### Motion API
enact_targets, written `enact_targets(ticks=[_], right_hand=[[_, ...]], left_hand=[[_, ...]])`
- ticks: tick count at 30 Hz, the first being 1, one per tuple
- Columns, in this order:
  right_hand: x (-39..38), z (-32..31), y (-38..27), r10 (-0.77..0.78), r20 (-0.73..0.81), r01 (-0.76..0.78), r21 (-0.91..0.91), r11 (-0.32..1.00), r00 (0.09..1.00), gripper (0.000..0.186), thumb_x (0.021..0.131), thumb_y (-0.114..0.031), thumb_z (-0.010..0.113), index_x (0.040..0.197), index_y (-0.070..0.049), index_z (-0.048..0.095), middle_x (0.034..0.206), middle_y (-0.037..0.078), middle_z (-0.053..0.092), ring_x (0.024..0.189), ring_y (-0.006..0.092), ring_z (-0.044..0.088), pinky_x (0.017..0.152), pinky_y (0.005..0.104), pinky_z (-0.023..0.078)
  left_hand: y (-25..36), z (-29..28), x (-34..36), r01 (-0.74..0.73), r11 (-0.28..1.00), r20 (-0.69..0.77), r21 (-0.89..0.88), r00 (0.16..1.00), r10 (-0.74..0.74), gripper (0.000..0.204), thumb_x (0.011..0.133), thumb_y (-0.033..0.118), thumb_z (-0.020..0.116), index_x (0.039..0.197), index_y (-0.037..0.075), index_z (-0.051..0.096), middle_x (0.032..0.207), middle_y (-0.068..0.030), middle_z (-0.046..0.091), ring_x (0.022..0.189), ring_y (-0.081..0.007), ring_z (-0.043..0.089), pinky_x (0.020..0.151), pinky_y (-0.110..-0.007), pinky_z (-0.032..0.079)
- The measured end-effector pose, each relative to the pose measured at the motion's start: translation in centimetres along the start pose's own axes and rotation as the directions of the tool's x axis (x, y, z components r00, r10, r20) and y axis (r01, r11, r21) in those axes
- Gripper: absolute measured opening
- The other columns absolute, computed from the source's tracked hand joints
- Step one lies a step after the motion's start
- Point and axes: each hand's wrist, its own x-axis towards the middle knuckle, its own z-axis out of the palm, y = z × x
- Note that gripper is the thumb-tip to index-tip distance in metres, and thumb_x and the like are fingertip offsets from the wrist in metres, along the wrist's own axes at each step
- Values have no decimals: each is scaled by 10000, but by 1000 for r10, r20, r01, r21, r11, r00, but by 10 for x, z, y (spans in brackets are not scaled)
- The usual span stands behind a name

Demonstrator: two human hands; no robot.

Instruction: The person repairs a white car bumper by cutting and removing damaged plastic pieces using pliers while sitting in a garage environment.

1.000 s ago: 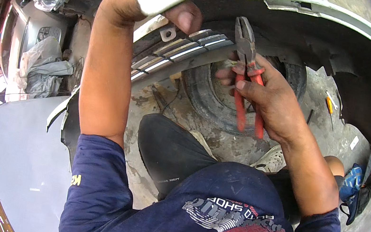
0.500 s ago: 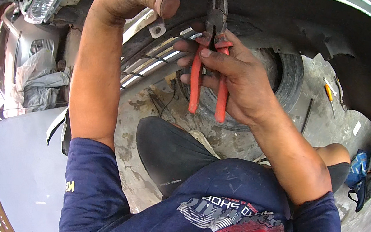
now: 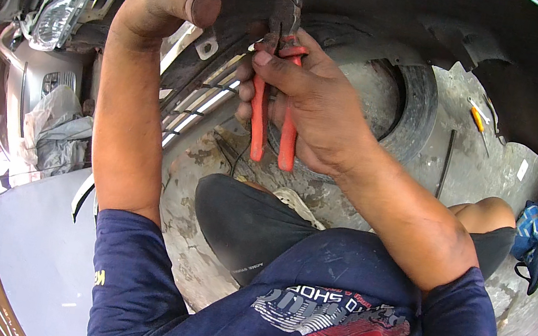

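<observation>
Diagonal cutting pliers (image 3: 287,11) with red handles are held upright in my right hand (image 3: 317,102). Its thumb lies across the handles and its fingers wrap behind them. The pliers' jaws point up against the dark underside of a black car wheel-arch liner (image 3: 389,12); whether they touch it I cannot tell. My left hand (image 3: 168,3) reaches up at the liner's left edge, thumb toward me, its other fingers hidden. Just below that thumb hangs a light metal bracket tab (image 3: 206,48) with a hole.
On the floor behind my right hand lies a tyre (image 3: 416,113). Farther right are a yellow-handled screwdriver (image 3: 477,120), a dark rod (image 3: 447,163) and a blue-and-black bag (image 3: 529,235). A headlight (image 3: 58,18) and a silver bumper (image 3: 44,68) with plastic sheeting (image 3: 62,130) stand at left.
My right hand has shifted left with the pliers, whose jaws are now higher in the picture and nearer the left hand. The left hand appears slightly farther left; the view has shifted a little too.
</observation>
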Motion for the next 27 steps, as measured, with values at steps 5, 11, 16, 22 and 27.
enact_targets(ticks=[5,11,16,22,27], right_hand=[[25,2,25,-70,-122,48,-177,983,990,111,1040,-136,670,1013,-67,588,809,36,611,696,153,626,619,317,553],[59,-18,47,-504,-216,240,-682,691,836,194,914,-99,756,1041,4,650,905,190,735,845,355,715,770,435,546],[54,-32,35,-612,-142,220,-851,477,778,174,936,-125,766,1036,-9,683,846,149,733,773,295,696,736,382,534],[43,-50,-4,-522,-99,91,-941,327,847,189,924,-123,771,1063,-26,689,918,215,741,873,412,710,789,425,552],[37,-44,-5,-496,-139,67,-925,375,857,209,918,-111,767,1084,-22,677,941,245,728,911,443,710,793,450,555]], left_hand=[[-7,3,-1,8,1000,-80,1,997,-8,448,601,450,913,792,94,720,727,34,578,715,-127,530,637,-315,399],[-16,-1,1,25,999,-82,-36,996,-28,430,604,428,905,786,87,717,723,25,581,706,-135,531,636,-321,399],[-27,-6,-6,54,996,-88,-72,994,-60,415,607,410,897,780,81,714,720,18,583,699,-142,531,635,-326,398],[-30,-15,-3,75,993,-75,-92,994,-82,396,610,389,888,774,74,711,715,10,586,690,-150,532,633,-331,398],[-34,-22,-2,98,989,-72,-108,992,-106,381,613,371,881,768,68,709,712,3,588,683,-157,532,632,-336,397]])
